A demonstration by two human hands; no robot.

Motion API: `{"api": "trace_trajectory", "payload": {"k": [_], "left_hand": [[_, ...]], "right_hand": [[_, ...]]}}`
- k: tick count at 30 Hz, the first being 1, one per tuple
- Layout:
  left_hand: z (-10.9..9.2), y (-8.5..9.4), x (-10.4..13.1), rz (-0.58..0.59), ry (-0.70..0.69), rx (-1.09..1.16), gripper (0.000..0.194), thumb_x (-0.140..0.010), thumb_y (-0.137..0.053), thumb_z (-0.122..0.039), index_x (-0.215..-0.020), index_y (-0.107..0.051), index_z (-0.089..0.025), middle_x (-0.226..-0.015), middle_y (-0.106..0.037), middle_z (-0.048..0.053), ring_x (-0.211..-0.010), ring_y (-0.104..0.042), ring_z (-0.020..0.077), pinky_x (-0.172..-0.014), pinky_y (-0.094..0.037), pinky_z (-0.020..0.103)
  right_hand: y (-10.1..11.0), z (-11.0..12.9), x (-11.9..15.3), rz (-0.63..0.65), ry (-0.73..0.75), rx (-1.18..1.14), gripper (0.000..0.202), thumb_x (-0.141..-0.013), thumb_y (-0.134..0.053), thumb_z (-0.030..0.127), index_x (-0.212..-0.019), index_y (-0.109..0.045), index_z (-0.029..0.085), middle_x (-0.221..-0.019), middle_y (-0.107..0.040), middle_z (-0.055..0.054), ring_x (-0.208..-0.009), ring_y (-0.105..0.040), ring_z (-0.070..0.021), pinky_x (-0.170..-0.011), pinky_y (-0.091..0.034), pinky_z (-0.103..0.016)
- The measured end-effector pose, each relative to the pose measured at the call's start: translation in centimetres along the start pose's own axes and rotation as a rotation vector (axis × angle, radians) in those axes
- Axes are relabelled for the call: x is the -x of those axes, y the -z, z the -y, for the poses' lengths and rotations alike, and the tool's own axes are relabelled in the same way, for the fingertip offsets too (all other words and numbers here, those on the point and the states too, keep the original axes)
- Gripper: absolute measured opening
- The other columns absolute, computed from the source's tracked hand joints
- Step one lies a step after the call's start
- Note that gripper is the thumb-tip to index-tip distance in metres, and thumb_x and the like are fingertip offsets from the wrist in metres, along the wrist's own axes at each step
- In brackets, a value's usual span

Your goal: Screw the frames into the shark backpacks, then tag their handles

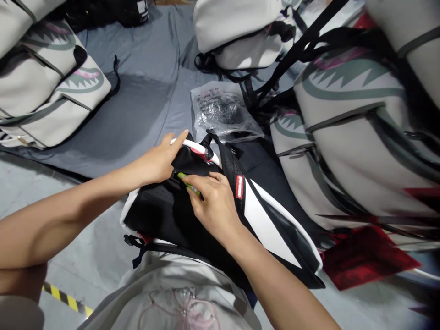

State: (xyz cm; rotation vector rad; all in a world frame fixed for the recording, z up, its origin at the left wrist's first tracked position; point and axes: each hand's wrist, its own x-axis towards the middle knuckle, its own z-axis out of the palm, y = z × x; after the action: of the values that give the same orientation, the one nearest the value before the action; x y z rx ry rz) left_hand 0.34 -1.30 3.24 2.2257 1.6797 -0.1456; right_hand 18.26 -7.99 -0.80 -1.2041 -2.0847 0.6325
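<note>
A black backpack (206, 224) with white and red trim lies in front of me, across the table's near edge and against my body. My left hand (165, 158) grips its upper edge by the white piping, index finger stretched along it. In my right hand (213, 201) is a small bright green tool (187, 180), pinched between thumb and fingers; its tip points at the black fabric beside my left hand. My fingers cover much of the tool, so its exact kind is unclear. A shoulder strap with a red label (239, 186) runs down just right of my right hand.
White backpacks with shark-mouth prints are stacked at the left (68, 105) and right (343, 128). More white bags (240, 32) stand at the back. A clear plastic bag (223, 112) lies behind the backpack on the grey covering (137, 101). A red tag (371, 256) hangs at the right.
</note>
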Motion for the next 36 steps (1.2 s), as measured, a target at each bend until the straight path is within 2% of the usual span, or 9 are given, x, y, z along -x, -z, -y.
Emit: {"api": "trace_trajectory", "payload": {"k": [5,9,12,16,22,28,31,34,36], "left_hand": [[-0.33,-0.02,-0.07,0.003,0.023,-0.062,0.100,-0.083,-0.055,-0.014,-0.157,0.009,-0.033,-0.160,-0.021,0.012,-0.124,-0.057,0.0289,-0.094,-0.051,0.035],[-0.50,0.09,-0.03,0.011,0.027,-0.060,0.099,-0.083,-0.055,-0.014,-0.158,0.007,-0.030,-0.160,-0.021,0.014,-0.124,-0.057,0.0301,-0.094,-0.051,0.035],[-0.62,0.14,0.03,0.010,0.028,-0.067,0.098,-0.083,-0.054,-0.013,-0.158,0.007,-0.029,-0.159,-0.022,0.014,-0.121,-0.058,0.0298,-0.092,-0.052,0.036],[-0.64,0.08,-0.02,0.001,0.025,-0.092,0.099,-0.083,-0.053,-0.013,-0.158,0.009,-0.031,-0.158,-0.024,0.014,-0.113,-0.063,0.0276,-0.088,-0.053,0.036],[-0.47,-0.07,-0.17,-0.011,0.021,-0.103,0.100,-0.084,-0.055,-0.014,-0.156,0.010,-0.034,-0.157,-0.026,0.012,-0.110,-0.064,0.0255,-0.086,-0.053,0.033],[-0.30,-0.21,-0.13,-0.020,0.015,-0.101,0.098,-0.084,-0.055,-0.013,-0.157,0.007,-0.032,-0.156,-0.027,0.014,-0.108,-0.065,0.0256,-0.085,-0.052,0.033],[0.01,-0.43,-0.21,-0.028,-0.021,-0.081,0.099,-0.083,-0.056,-0.014,-0.157,0.008,-0.030,-0.155,-0.026,0.015,-0.110,-0.064,0.0258,-0.085,-0.052,0.033],[0.17,-0.60,-0.30,-0.031,-0.023,-0.084,0.099,-0.084,-0.056,-0.015,-0.157,0.010,-0.031,-0.156,-0.026,0.016,-0.113,-0.062,0.0262,-0.085,-0.051,0.033],[0.11,-0.60,-0.31,-0.029,-0.005,-0.094,0.098,-0.085,-0.056,-0.015,-0.156,0.009,-0.032,-0.156,-0.025,0.016,-0.113,-0.063,0.0266,-0.085,-0.051,0.032]], "right_hand": [[-0.32,-0.21,-0.12,-0.011,-0.007,-0.029,0.027,-0.087,-0.059,0.009,-0.104,-0.071,0.026,-0.105,-0.078,-0.002,-0.090,-0.072,-0.0203,-0.097,-0.041,-0.041],[-0.38,-0.24,-0.03,-0.042,-0.049,0.007,0.029,-0.086,-0.060,0.008,-0.106,-0.071,0.025,-0.103,-0.078,-0.002,-0.088,-0.072,-0.0212,-0.099,-0.040,-0.043],[-0.55,-0.15,-0.04,-0.050,-0.055,-0.003,0.022,-0.086,-0.064,0.014,-0.104,-0.071,0.024,-0.099,-0.079,-0.003,-0.083,-0.072,-0.0207,-0.097,-0.043,-0.041],[-0.84,-0.28,-0.17,-0.089,-0.107,0.027,0.019,-0.088,-0.065,0.020,-0.105,-0.072,0.024,-0.091,-0.079,-0.003,-0.076,-0.071,-0.0204,-0.100,-0.043,-0.043],[-0.72,-0.64,-0.37,-0.090,-0.124,-0.027,0.015,-0.086,-0.066,0.022,-0.100,-0.073,0.025,-0.090,-0.079,-0.001,-0.078,-0.072,-0.0204,-0.100,-0.046,-0.042],[-0.91,-0.39,-0.23,-0.122,-0.142,-0.034,0.014,-0.087,-0.067,0.024,-0.099,-0.074,0.023,-0.086,-0.078,-0.003,-0.076,-0.071,-0.0204,-0.100,-0.046,-0.041],[-1.05,-0.48,-0.35,-0.150,-0.171,-0.022,0.013,-0.088,-0.067,0.030,-0.097,-0.074,0.024,-0.076,-0.077,-0.002,-0.070,-0.071,-0.0200,-0.102,-0.045,-0.043],[-1.06,-0.61,-0.50,-0.125,-0.172,-0.078,0.014,-0.088,-0.066,0.031,-0.096,-0.075,0.023,-0.069,-0.074,-0.001,-0.066,-0.070,-0.0192,-0.097,-0.048,-0.040],[-0.98,-0.62,-0.51,-0.120,-0.169,-0.068,0.014,-0.088,-0.065,0.029,-0.096,-0.075,0.022,-0.072,-0.075,-0.002,-0.069,-0.070,-0.0199,-0.097,-0.048,-0.040]]}}
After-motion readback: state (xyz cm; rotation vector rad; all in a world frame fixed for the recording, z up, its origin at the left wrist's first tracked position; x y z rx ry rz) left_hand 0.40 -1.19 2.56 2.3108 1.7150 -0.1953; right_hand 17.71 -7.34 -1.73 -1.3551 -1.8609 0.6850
